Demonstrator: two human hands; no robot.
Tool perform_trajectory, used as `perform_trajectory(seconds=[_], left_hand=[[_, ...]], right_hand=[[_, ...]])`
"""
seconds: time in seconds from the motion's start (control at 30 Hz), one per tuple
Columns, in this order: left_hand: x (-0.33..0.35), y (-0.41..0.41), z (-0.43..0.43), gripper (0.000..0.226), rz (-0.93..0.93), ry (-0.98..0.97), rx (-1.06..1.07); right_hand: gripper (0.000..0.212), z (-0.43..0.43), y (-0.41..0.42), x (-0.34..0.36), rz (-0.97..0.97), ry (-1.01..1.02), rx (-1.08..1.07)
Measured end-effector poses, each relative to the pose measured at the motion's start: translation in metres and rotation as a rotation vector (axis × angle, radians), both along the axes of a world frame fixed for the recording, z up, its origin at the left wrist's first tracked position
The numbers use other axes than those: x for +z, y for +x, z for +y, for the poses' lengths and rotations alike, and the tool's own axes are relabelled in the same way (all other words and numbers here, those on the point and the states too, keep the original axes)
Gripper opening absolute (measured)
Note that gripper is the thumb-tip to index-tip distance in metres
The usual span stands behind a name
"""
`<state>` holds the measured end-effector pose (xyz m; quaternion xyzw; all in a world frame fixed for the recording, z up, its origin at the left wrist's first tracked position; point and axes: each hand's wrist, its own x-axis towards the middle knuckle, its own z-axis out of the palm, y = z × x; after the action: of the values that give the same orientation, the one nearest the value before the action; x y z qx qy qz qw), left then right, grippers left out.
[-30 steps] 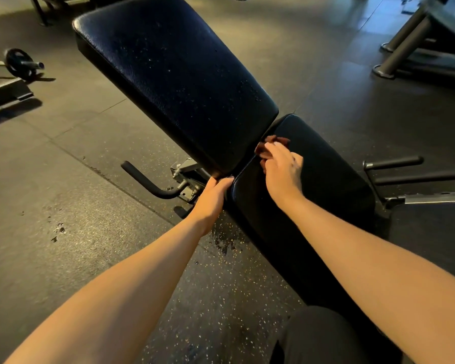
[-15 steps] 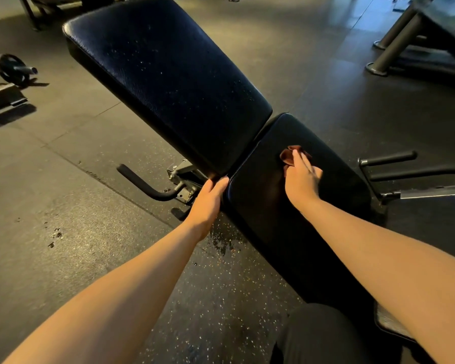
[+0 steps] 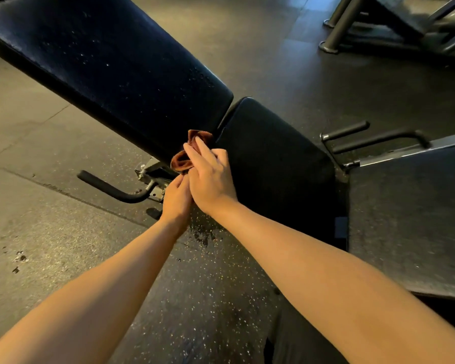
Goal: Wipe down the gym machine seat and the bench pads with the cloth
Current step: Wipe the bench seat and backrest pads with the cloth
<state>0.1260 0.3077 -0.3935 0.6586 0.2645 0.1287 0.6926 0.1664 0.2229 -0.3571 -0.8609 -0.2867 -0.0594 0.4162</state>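
The right hand (image 3: 212, 177) presses the brown cloth (image 3: 188, 153) against the back pad (image 3: 111, 72), fingers together; the left hand (image 3: 176, 199) pinches the cloth's lower edge.

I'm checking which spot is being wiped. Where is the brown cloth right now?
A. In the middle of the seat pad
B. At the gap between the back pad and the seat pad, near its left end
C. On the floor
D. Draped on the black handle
B: the cloth sits bunched under the right hand, where the back pad meets the seat pad.
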Motion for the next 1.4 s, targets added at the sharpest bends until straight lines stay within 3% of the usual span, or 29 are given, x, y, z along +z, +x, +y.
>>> perform_trajectory(seconds=[0.07, 0.17, 0.3, 0.4, 0.53, 0.63, 0.73, 0.83, 0.93, 1.03, 1.17, 1.3, 1.4], left_hand=[[-0.002, 0.003, -0.002, 0.035, 0.004, 0.001, 0.021], [-0.004, 0.001, -0.006, 0.033, -0.004, 0.016, 0.058], [-0.011, -0.005, -0.008, 0.025, -0.033, 0.010, 0.022], [-0.011, -0.007, -0.005, 0.029, -0.035, 0.023, -0.012], [-0.007, -0.003, -0.005, 0.026, 0.006, 0.010, -0.031], [-0.001, -0.003, -0.006, 0.043, 0.049, 0.007, -0.016], [0.003, -0.006, -0.002, 0.031, 0.082, 0.064, -0.049], [0.001, -0.006, 0.005, 0.024, 0.105, 0.112, -0.073], [-0.002, -0.009, 0.004, 0.045, 0.110, 0.079, -0.084], [-0.002, -0.011, -0.002, 0.058, 0.135, 0.035, -0.063], [-0.002, -0.011, -0.002, 0.050, 0.146, 0.051, -0.068], [-0.001, -0.008, -0.004, 0.043, 0.139, 0.103, -0.038], [0.003, -0.008, -0.005, 0.064, 0.165, 0.087, -0.049]], right_hand=[[0.044, -0.015, 0.009, -0.010, -0.024, -0.014, -0.067], [0.046, -0.050, 0.025, -0.035, 0.029, -0.062, -0.274], [0.045, -0.119, 0.029, -0.079, 0.223, -0.143, -0.583], [0.042, -0.130, 0.027, -0.088, 0.313, -0.053, -0.695], [0.044, -0.097, 0.023, -0.064, 0.276, -0.028, -0.607], [0.041, -0.054, 0.010, -0.025, 0.274, 0.115, -0.385], [0.042, -0.004, -0.005, 0.000, 0.108, 0.144, -0.118], [0.044, 0.003, -0.003, -0.011, -0.068, 0.093, -0.071], [0.045, -0.027, 0.003, -0.030, -0.127, 0.057, -0.085], [0.049, -0.073, 0.007, -0.056, 0.001, -0.033, -0.255], [0.048, -0.118, -0.002, -0.076, 0.289, 0.007, -0.493], [0.049, -0.111, -0.010, -0.063, 0.388, 0.156, -0.451], [0.045, -0.084, -0.021, -0.031, 0.499, 0.278, -0.280]])
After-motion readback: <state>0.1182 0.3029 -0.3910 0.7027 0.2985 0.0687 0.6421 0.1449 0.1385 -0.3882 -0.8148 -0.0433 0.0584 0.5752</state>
